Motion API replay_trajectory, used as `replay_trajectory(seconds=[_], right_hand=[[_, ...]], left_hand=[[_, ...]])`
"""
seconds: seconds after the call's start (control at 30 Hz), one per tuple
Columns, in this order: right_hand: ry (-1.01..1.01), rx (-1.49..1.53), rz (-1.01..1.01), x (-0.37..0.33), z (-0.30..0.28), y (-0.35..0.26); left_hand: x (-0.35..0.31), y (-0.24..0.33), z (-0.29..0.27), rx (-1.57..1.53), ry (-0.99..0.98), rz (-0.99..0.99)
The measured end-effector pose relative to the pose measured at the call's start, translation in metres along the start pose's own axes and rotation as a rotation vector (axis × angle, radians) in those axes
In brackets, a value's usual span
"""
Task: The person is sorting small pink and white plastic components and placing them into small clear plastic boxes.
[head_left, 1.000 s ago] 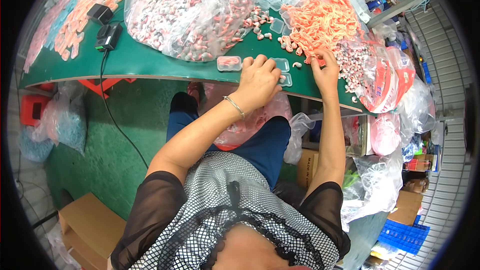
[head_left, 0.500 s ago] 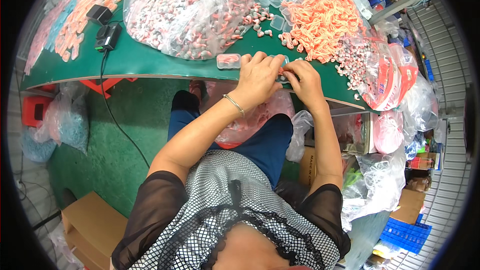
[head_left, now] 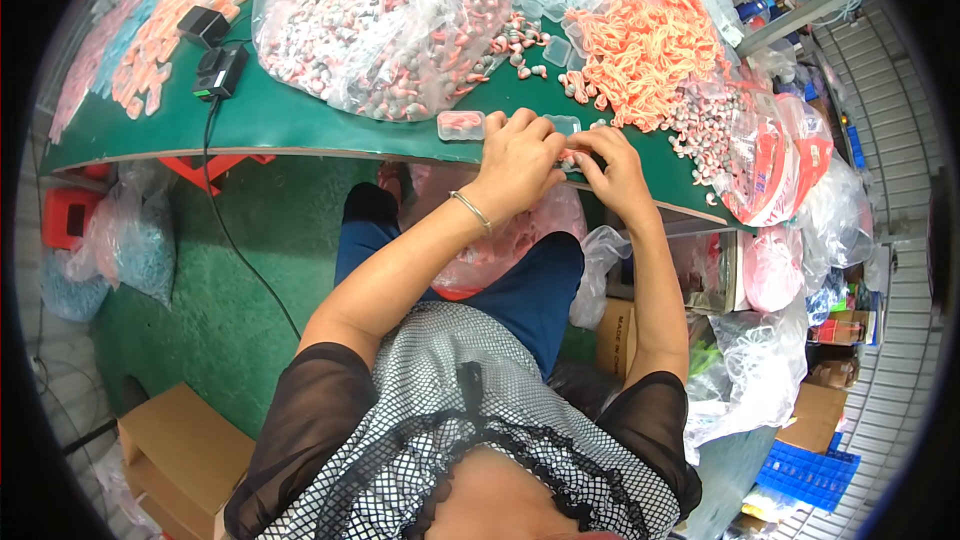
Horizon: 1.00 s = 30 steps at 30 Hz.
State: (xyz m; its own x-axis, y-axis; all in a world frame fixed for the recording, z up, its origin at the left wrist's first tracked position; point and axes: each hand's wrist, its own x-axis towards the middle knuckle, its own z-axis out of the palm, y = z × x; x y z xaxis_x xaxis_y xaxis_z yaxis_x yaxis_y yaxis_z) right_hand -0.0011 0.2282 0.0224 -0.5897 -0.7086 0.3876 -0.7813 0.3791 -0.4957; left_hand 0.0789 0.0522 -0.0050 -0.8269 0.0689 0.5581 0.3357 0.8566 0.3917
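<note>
My left hand [head_left: 518, 162] is at the table's front edge, its fingers curled round a small clear plastic case whose open lid [head_left: 563, 124] shows past the fingertips. Beside it my right hand [head_left: 612, 172] pinches at small pink-and-grey pieces [head_left: 570, 160] at the case; the fingers partly hide them. Just left of my left hand lies a closed clear case [head_left: 460, 125] with pink contents. Beyond my right hand are a heap of orange cords [head_left: 645, 40] and a spread of loose pink-and-grey pieces [head_left: 705, 125].
A large clear bag [head_left: 380, 30] of pink-and-grey pieces stands on the green table [head_left: 300, 130]. Further left are a black power adapter [head_left: 218, 72] with a cable and rows of orange cases [head_left: 165, 40]. A red-and-white bag [head_left: 775, 155] sits at the right edge. A cardboard box [head_left: 180, 460] stands on the floor.
My right hand's fingers have shifted slightly left, closer to my left hand, over the case. The lid shows more clearly between my hands. My left hand has hardly moved.
</note>
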Motion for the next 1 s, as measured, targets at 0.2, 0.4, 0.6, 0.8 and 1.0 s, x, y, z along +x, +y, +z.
replay_trajectory(seconds=[0.2,0.4,0.6,0.8,1.0], right_hand=[[0.086,-0.233,0.021,0.015,-0.002,0.013],[-0.026,-0.458,0.030,0.025,-0.005,0.012],[0.028,-0.093,0.148,0.014,-0.010,0.016],[-0.011,0.032,0.054,-0.009,-0.013,0.011],[0.078,-0.046,-0.013,-0.023,0.002,0.007]], left_hand=[[0.001,0.003,-0.001,0.024,-0.004,0.005],[0.003,0.005,-0.003,0.035,-0.047,-0.027],[0.005,0.009,-0.003,-0.016,0.077,-0.094],[0.002,0.000,0.002,0.005,0.029,0.052],[0.004,-0.003,0.006,0.011,0.009,0.105]])
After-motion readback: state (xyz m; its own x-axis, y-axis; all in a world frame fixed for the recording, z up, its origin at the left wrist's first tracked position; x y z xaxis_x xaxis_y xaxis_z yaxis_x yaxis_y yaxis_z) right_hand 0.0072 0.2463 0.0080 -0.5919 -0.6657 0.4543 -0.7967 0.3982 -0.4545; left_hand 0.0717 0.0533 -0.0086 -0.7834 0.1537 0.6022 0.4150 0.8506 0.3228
